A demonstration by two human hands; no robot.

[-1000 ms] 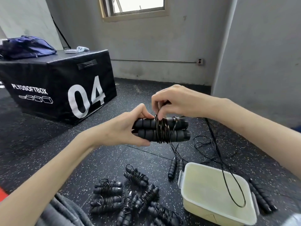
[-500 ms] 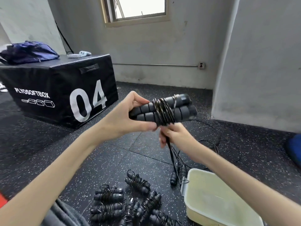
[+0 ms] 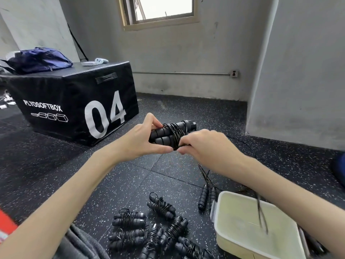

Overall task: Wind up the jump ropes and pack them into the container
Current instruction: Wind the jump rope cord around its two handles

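My left hand (image 3: 143,139) grips the two black foam handles of a jump rope (image 3: 168,132), held side by side in mid air with thin black cord wound round their middle. My right hand (image 3: 201,144) pinches the cord at the near side of the winding. The loose cord (image 3: 261,219) hangs down under my right forearm and across the pale plastic container (image 3: 240,236) on the floor at the lower right. Several wound ropes (image 3: 155,230) lie in a heap on the floor in front of me.
An unwound rope's two handles (image 3: 206,198) lie beside the container's left side. A black plyo box marked 04 (image 3: 74,101) stands at the left with a blue bag (image 3: 39,59) on top. Grey walls close the back and right.
My right hand came from under the handles up to their near right side with the cord. The handles dropped lower and closer to level.
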